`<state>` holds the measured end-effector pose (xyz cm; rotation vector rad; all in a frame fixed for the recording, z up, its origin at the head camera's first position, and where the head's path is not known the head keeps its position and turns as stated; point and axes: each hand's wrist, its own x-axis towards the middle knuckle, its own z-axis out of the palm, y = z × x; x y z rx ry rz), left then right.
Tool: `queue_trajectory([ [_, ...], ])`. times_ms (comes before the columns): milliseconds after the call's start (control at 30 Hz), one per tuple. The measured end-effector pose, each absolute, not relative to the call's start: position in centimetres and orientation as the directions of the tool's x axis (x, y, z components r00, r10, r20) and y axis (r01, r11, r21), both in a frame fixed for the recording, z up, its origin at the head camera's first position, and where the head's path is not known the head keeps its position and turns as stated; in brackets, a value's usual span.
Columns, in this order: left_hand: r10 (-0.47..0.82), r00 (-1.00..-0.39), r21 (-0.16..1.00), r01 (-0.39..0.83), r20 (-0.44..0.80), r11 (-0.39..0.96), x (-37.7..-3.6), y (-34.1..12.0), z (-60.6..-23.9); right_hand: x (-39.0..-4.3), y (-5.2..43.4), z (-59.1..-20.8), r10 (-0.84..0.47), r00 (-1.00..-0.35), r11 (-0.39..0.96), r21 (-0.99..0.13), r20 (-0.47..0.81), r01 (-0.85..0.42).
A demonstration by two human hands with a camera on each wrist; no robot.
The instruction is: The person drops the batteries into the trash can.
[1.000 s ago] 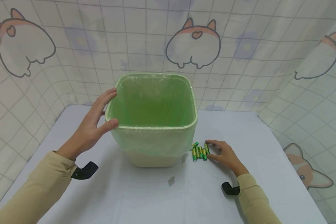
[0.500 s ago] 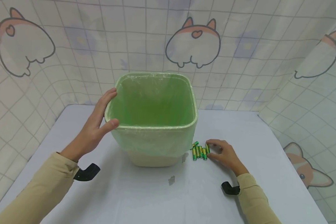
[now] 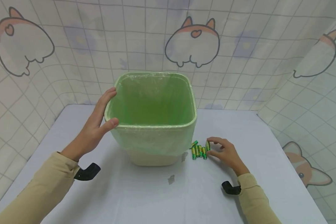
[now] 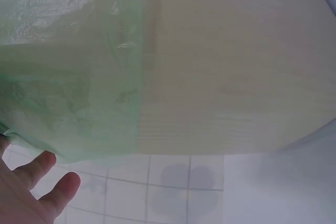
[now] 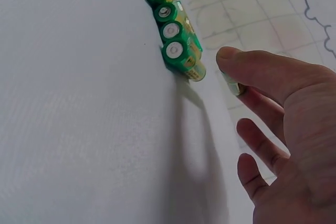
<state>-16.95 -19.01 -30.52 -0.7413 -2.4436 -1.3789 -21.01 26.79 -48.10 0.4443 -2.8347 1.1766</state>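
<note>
We see the right hand [image 3: 225, 153] pinching a green-and-yellow cylindrical battery [image 3: 208, 145], now lifted slightly beside the row of matching batteries [image 3: 199, 151] on the white table [image 3: 140, 196]; its pick-up looks begun; the left hand [image 3: 93, 127], thumb and fingers spread, rests on a pale, green-bag-lined plastic bin [image 3: 154, 140].

I count one bin [image 3: 154, 160], one green liner [image 3: 156, 140] and one worktop [image 3: 140, 199]. Batteries lying loose [image 3: 204, 152]: five (they overlap; this is what I can distinguish). Battery held [image 3: 208, 147]: one. My left hand [image 3: 92, 127] and right hand [image 3: 226, 152]: two. Black wrist devices [image 3: 87, 172]: two. Printed dog figures [image 3: 191, 46]: four. Grey patches [image 3: 171, 179]: two.
</note>
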Motion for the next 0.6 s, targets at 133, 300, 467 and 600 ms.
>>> queue_trajectory([
  [133, 0.312, -0.844, 0.737, 0.533, 0.435, 0.415, -17.0, -19.0, -30.5, -20.8, 26.7, -47.7, -0.241, -0.957, 0.665, -0.691, 0.161, -0.284],
  [300, 0.312, -0.848, 0.750, 0.526, 0.428, 0.401, -17.0, -19.0, -30.3, -20.8, 26.5, -46.9, -0.230, -0.956, 0.647, -0.705, 0.184, -0.291],
  [467, 0.310, -0.859, 0.769, 0.506, 0.408, 0.391, -16.9, -19.0, -30.4, -20.5, 26.4, -46.4, -0.226, -0.952, 0.628, -0.716, 0.207, -0.305],
  [600, 0.309, -0.859, 0.766, 0.507, 0.409, 0.396, -16.9, -19.0, -30.5, -20.3, 26.3, -45.9, -0.215, -0.950, 0.631, -0.711, 0.225, -0.311],
])
